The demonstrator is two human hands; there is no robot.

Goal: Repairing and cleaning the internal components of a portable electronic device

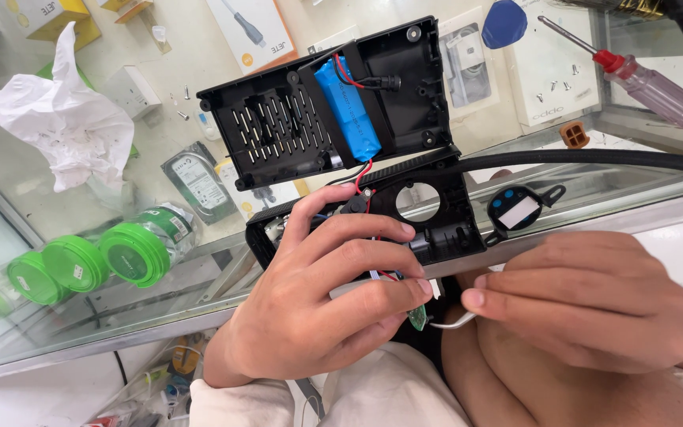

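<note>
My left fingers (373, 261) curl around the near black casing half (428, 213) at the worktop's (81, 332) near edge, gripping it. My right fingers (507, 296) pinch a white wire (452, 322) just beside them. The far casing half (318, 103) lies open, holding a blue battery (349, 107).

Left hand (322, 296) curled in grip, right hand (586, 300) pinching — fingertips meeting

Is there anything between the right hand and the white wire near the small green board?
Nothing visible does. The right hand has its fingertips right at the end of the white wire. The left hand holds the small green board just beside it, at the edge of the open black case.
</note>
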